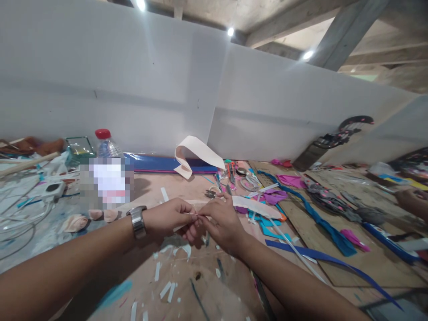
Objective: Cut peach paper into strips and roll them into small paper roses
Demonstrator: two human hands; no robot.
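Over the middle of the table, my left hand point(172, 218) and my right hand point(222, 225) meet, fingertips pinched close together. Between them runs a thin pale thread-like piece point(193, 214), too small to make out fully. A metal watch circles my left wrist. Just behind my right hand lies a small dark metal tool point(210, 193), partly hidden, its kind unclear. A cream strip point(257, 207) reaches out to the right from behind my right hand; whether I hold it is hidden. Below my hands, white scraps point(165, 290) are scattered on the stained tabletop.
Left: cream fabric-like flowers point(75, 223), a red-capped bottle point(109, 145), a blurred-out lit screen point(109, 180), cables. Behind: a curled cream strip point(200, 151) against the white partition. Right: blue strips point(304, 252), a board point(341, 272), a dark bottle point(309, 154), another person's hand point(413, 200).
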